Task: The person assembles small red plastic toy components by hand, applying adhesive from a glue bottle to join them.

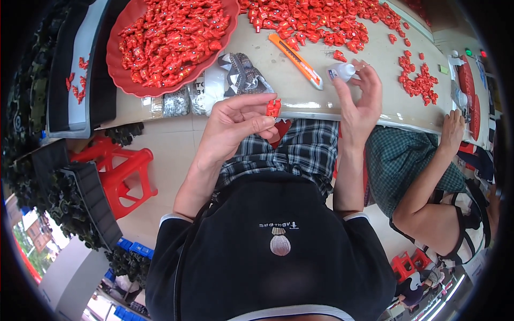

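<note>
Between the thumb and fingers of my left hand point(238, 124) is a small red toy figure point(273, 108), held just over the table's near edge. My right hand point(364, 99) is curled around a small white squeeze bottle point(341, 71), which lies tilted with its nozzle to the right. An orange utility knife point(296, 61) rests on the table between the hands, beyond them. A single red piece point(339, 55) lies just beyond the bottle. To the far left, a red scalloped basin point(113, 64) is heaped with red figures point(171, 40).
Loose red parts point(321, 24) cover the table's far side, with a smaller cluster point(419, 83) at right. Patterned cloth point(243, 75) and clear bags lie by the basin. A dark tray point(59, 107) stands left, red stools point(126, 176) below. A co-worker's hand point(453, 128) is at right.
</note>
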`<move>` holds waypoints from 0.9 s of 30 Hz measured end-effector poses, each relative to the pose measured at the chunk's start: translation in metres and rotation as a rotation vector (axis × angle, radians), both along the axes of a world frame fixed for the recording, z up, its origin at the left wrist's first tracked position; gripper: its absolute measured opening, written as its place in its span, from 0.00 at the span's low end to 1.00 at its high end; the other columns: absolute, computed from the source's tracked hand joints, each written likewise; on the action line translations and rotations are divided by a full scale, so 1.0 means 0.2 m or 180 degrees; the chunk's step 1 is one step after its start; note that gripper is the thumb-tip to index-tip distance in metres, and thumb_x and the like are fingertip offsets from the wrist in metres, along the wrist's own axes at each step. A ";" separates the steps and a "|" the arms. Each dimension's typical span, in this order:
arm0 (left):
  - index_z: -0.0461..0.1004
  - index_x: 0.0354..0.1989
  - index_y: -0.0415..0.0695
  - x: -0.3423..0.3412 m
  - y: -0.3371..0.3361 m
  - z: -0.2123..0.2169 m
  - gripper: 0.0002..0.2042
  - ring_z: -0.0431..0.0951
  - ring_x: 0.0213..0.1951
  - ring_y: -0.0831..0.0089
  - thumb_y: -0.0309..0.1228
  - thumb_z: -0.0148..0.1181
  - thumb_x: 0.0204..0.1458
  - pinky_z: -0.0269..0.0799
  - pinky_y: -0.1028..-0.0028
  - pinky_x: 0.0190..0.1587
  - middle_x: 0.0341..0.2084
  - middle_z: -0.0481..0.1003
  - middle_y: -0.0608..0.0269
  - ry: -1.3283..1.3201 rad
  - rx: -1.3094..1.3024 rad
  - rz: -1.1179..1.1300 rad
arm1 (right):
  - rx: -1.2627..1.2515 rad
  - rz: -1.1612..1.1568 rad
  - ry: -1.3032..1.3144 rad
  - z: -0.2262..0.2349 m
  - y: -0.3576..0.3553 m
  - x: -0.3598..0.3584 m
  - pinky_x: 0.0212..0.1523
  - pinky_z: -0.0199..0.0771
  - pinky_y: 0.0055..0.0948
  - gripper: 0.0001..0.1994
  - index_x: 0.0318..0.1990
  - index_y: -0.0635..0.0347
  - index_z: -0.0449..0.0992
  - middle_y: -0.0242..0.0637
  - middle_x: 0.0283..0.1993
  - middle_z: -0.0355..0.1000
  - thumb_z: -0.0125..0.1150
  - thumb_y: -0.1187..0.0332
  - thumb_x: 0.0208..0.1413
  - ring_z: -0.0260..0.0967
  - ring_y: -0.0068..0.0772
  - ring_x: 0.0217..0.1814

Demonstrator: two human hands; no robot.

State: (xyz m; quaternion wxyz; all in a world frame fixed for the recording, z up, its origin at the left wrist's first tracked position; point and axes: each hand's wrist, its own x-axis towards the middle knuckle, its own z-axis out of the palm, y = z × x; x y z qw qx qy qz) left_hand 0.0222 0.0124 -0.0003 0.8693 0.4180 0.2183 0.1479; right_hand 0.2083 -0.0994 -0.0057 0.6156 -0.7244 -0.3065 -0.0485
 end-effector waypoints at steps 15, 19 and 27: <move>0.68 0.48 0.34 -0.20 0.04 0.06 0.18 0.78 0.29 0.71 0.17 0.57 0.46 0.77 0.78 0.32 0.32 0.75 0.53 -0.0125 0.0086 0.0719 | -0.1000 0.1625 -0.1218 0.02 0.30 -0.31 0.35 0.68 0.29 0.13 0.38 0.60 0.75 0.38 0.35 0.68 0.63 0.73 0.41 0.67 0.35 0.36; 0.68 0.48 0.35 -0.23 0.04 0.04 0.18 0.78 0.29 0.71 0.17 0.57 0.46 0.77 0.78 0.32 0.32 0.75 0.54 -0.0109 0.0054 0.0802 | -0.0754 0.1605 -0.0472 0.03 0.31 -0.34 0.34 0.68 0.26 0.10 0.35 0.60 0.76 0.37 0.33 0.69 0.63 0.73 0.42 0.68 0.32 0.34; 0.66 0.48 0.34 -0.16 0.00 -0.04 0.18 0.78 0.31 0.69 0.16 0.56 0.46 0.77 0.75 0.34 0.32 0.75 0.50 -0.0399 0.0006 0.0867 | -0.0162 0.2427 0.1345 0.15 0.22 -0.39 0.29 0.68 0.17 0.15 0.41 0.64 0.75 0.34 0.37 0.67 0.64 0.78 0.42 0.66 0.19 0.35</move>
